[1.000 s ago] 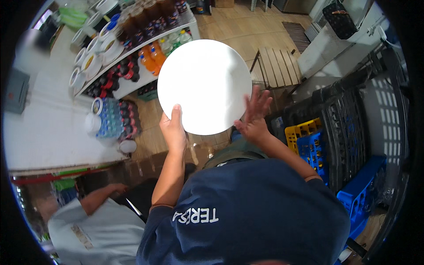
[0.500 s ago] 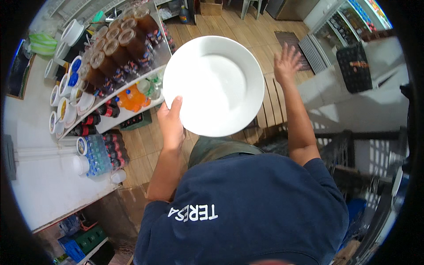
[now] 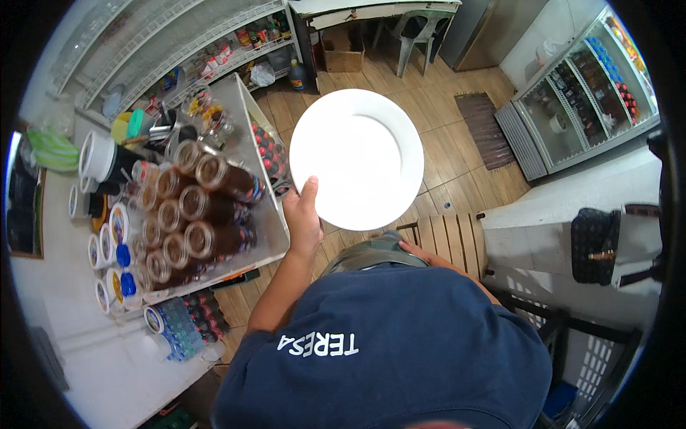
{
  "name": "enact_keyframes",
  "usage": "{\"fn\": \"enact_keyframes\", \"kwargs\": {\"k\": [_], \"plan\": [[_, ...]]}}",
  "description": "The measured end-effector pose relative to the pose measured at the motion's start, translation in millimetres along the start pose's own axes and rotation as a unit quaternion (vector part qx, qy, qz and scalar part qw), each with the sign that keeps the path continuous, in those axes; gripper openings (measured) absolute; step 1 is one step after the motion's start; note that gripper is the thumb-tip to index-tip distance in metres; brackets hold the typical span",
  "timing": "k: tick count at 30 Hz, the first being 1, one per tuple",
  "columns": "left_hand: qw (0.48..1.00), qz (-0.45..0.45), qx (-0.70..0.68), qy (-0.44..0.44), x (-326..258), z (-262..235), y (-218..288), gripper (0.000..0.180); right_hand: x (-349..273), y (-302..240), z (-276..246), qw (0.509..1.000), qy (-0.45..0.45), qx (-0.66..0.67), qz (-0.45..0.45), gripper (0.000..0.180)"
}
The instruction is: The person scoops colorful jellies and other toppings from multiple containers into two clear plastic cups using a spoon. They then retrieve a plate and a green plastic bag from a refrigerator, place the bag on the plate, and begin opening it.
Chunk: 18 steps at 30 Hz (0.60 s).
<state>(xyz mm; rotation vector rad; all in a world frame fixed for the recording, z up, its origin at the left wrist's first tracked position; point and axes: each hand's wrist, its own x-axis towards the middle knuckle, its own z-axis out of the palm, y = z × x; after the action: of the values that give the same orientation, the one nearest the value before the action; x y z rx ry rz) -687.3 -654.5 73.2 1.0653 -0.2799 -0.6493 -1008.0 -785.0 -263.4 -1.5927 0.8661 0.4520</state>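
"Away it went, my right hand (image 3: 418, 256), from mid-air beside the white plate (image 3: 357, 161) down to my trousers (image 3: 364, 254)!"

"And that plate, how would it have handled?"

"Light enough for one hand, I judged, and stiff all round. Its smooth face looked likely to slip, and it could have broken if it was ceramic. Best hold was the rim, thumb above, fingers supporting beneath."

"Where did it sit against your fingers?"

"Right in my left hand (image 3: 304, 225)! I had that grip closed on the lower-left rim, thumb (image 3: 309, 190) over the face, other fingers hidden behind. Everything else stretched up and rightward beyond my hold."

"Your right?"

"Apart from the plate, at the trousers; how wide those fingers stood, I couldn't tell. Farther out, a slatted seat (image 3: 450, 243) stood to the right, brown-filled bottles (image 3: 196, 207) crowded the left!"
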Motion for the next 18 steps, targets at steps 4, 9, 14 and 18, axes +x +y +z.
{"fn": "enact_keyframes", "kwargs": {"k": [4, 9, 14, 18], "plan": [[0.978, 0.061, 0.197, 0.015, 98.0, 31.9, -28.2, 0.029, 62.3, 15.2, -84.2, 0.996, -0.079, 0.042, -0.018, 0.076], [0.827, 0.179, 0.532, -0.029, 223.5, 74.4, -64.6, 0.029, 111.5, 28.8, -214.7, 0.969, -0.001, 0.226, 0.095, 0.063], [0.756, 0.094, 0.648, -0.018, 363.0, 98.3, -104.3, 0.028, 131.9, -6.5, -365.5, 0.956, 0.217, 0.017, 0.194, 0.058], [0.861, 0.063, 0.479, 0.161, 492.8, 91.2, -130.9, 0.026, 163.5, -17.8, -474.1, 0.942, 0.244, 0.014, 0.229, 0.052]]}}
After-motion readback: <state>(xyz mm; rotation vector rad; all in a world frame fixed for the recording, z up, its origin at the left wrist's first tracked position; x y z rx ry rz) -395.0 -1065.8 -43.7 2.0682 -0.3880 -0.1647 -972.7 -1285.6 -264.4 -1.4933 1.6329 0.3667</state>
